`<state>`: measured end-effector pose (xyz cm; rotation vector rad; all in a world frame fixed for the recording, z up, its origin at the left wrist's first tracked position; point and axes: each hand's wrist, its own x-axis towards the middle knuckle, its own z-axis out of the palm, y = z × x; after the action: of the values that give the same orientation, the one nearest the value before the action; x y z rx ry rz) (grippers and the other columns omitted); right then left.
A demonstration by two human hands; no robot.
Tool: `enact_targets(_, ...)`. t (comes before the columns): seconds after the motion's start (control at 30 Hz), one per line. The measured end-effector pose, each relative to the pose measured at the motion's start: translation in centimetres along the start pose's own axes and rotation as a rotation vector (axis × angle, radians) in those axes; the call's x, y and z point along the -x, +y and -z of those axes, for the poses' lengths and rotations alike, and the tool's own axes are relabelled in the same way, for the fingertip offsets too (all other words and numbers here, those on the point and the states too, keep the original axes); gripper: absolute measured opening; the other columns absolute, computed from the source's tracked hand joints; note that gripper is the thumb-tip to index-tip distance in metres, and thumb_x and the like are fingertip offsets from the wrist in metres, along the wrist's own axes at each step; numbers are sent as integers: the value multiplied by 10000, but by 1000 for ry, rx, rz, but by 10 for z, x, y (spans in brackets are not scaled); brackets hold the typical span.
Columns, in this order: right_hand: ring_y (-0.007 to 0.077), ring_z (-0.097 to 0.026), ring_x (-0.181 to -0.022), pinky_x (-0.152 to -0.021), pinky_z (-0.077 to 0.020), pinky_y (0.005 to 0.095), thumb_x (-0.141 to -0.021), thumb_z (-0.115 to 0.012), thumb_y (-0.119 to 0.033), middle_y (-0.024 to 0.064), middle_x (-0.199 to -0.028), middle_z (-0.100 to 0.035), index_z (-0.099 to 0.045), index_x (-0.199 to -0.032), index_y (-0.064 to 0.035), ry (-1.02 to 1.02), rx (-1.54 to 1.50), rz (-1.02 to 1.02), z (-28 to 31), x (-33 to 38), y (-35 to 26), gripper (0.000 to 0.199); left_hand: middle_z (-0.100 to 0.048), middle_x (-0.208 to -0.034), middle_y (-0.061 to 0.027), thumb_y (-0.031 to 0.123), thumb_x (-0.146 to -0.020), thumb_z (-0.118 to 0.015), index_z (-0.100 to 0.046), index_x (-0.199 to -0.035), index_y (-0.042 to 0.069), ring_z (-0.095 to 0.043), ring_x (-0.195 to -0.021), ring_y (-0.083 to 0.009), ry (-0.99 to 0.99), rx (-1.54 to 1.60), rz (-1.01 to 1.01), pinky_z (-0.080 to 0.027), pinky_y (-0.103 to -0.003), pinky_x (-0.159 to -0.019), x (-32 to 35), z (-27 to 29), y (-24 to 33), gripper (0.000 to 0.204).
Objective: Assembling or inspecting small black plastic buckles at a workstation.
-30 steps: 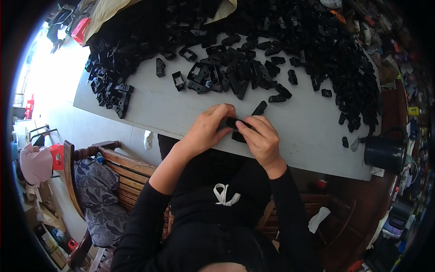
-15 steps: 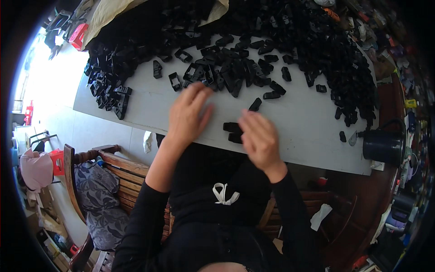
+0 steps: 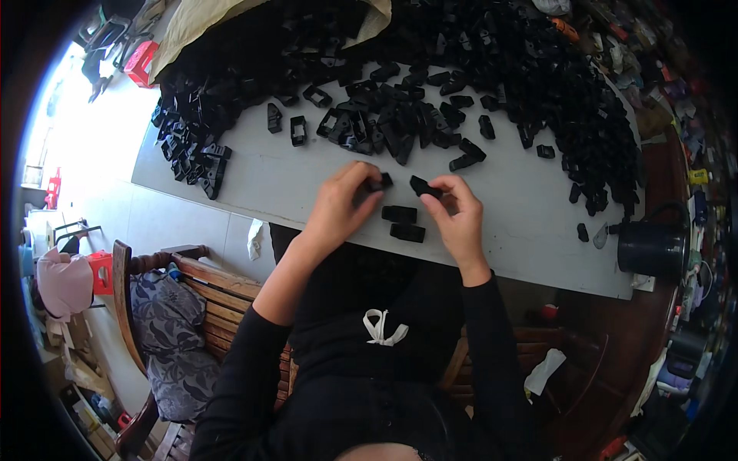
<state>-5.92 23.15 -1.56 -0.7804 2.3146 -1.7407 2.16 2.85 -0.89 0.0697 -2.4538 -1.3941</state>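
Pinching one black clip each, the left hand (image 3: pixel 338 206), back from the pile, and right hand (image 3: pixel 460 219) converge to mate the two pieces.

Black plastic parts (image 3: pixel 400 127) on a pale grey table (image 3: pixel 292 180); black sleeves (image 3: pixel 246 369).

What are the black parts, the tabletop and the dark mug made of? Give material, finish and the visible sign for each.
Black parts: probably moulded plastic, matte; identical hollow frame shapes, dull with no metallic glint.
Tabletop: looks like a smooth pale grey painted or laminated board; flat, even colour, thin straight edge.
Mug: perhaps enamelled metal or plastic, dark and slightly glossy; a faint sheen on its wall, too small to tell for sure.
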Motion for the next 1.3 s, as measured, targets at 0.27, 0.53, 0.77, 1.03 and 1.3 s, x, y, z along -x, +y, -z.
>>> enact_targets(0.27,264,-637,-897,-783,-533,335,-725,-719,45,107,-979,-693,-729,-965,-31,-19,241,400,-20,-13,-5,251,-678,-1046,-92,-17,-685,-749,-530,-1140,44,-609,-975,-314,-27,-57,-112,-458,-391,-871,-5,-16,-4,508)
enact_targets(0.53,322,-581,-1170,-959,-461,445,-816,-694,-139,111,-1150,-679,-718,-1041,-15,-173,569,586,-11,-4,-12,259,-661,-1064,-128,-2,-706,-733,-555,-1126,29,-611,-1007,-319,-125,20,-171,-472,-378,-864,-8,1,-5,457)
enact_targets(0.77,328,-592,-1111,-919,-484,386,-840,-598,-5,144,-1168,-649,-691,-1079,-24,123,515,349,18,-4,0,257,-563,-999,-143,82,-800,-695,-597,-1008,47,-577,-940,-325,489,-734,38,-474,-406,-792,-28,42,-18,233)
enact_targets(1.03,231,-637,-789,-706,-512,315,-808,-650,17,103,-939,-660,-666,-1093,-8,82,781,316,45,-23,15,287,-572,-967,-145,32,-779,-691,-556,-868,17,-595,-873,-337,359,-397,33,-490,-394,-744,12,33,-21,162)
enact_targets(1.3,185,-601,-547,-567,-493,316,-865,-607,-21,123,-701,-629,-682,-1090,2,234,588,-5,35,-9,16,238,-606,-1000,-124,-44,-724,-702,-559,-881,12,-603,-944,-316,-37,-51,-198,-498,-362,-810,-9,-9,-2,220)
